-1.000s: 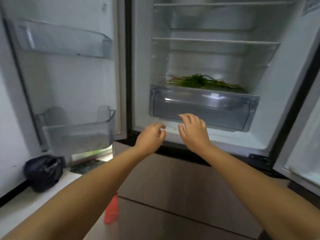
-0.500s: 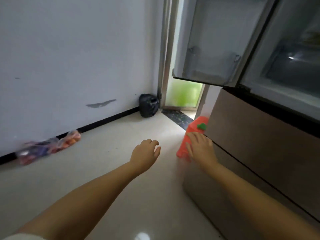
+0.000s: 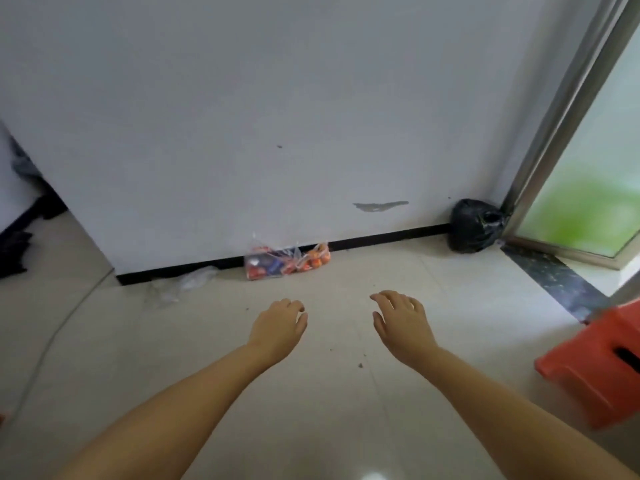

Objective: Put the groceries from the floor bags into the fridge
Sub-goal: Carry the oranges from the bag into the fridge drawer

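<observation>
A clear plastic bag (image 3: 268,263) with red, blue and orange packets lies on the floor against the wall's black skirting. A second clear bag (image 3: 315,259) holding small orange fruit lies touching it on the right. My left hand (image 3: 277,329) and my right hand (image 3: 401,322) are held out over the pale floor tiles, short of the bags, both with fingers loosely apart and nothing in them. The fridge is out of view.
A crumpled empty clear bag (image 3: 183,284) lies left of the groceries. A knotted black bag (image 3: 474,225) sits in the corner by a sliding door frame (image 3: 561,109). An orange plastic stool (image 3: 599,362) stands at the right. Dark clothes (image 3: 17,244) lie far left.
The view has swung left from the open fridge to the wall and floor. Both hands came away from the fridge drawer and now reach toward the bags on the floor.
</observation>
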A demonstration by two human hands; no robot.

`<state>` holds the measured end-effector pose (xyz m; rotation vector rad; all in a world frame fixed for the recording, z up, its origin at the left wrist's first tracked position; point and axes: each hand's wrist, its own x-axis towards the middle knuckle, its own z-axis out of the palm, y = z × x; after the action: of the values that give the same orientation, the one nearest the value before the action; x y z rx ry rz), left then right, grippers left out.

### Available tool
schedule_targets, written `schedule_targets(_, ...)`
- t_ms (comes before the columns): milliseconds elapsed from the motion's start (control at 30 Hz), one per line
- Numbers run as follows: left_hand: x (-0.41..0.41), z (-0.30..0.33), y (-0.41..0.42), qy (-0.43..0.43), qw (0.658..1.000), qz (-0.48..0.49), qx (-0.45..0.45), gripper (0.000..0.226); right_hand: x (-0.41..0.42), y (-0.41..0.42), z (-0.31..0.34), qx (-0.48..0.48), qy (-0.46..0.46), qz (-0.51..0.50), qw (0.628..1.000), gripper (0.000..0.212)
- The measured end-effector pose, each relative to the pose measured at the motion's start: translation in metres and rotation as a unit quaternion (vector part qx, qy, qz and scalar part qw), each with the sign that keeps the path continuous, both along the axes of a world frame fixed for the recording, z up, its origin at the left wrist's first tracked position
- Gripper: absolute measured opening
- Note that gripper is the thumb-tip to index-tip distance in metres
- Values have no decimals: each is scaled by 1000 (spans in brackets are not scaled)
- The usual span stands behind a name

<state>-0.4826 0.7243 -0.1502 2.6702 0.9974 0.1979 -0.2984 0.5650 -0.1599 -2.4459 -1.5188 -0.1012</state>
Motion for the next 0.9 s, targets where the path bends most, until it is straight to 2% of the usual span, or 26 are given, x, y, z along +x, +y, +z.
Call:
schedule_targets(133,-10,-7,67,4,999,32,-16,32,-9,67,-9,-26,18,19,999,37)
schedule_targets(233,12,-17,102,-1,999,37,-38,30,11,103,-20,-46,13,31,998,35)
schedule_targets(400,82,-32,164,-14,997,35,-64,26,84,171,-29,-102,5,39,994,40)
schedule_targets(633,190,-28,261,-50,989,90,-103,23,203,285,-27,-151,2,57,987,41)
schedule_targets(900,267,-57,382,-19,985,119,-127,24,288,418,-54,-203,26,85,975,42)
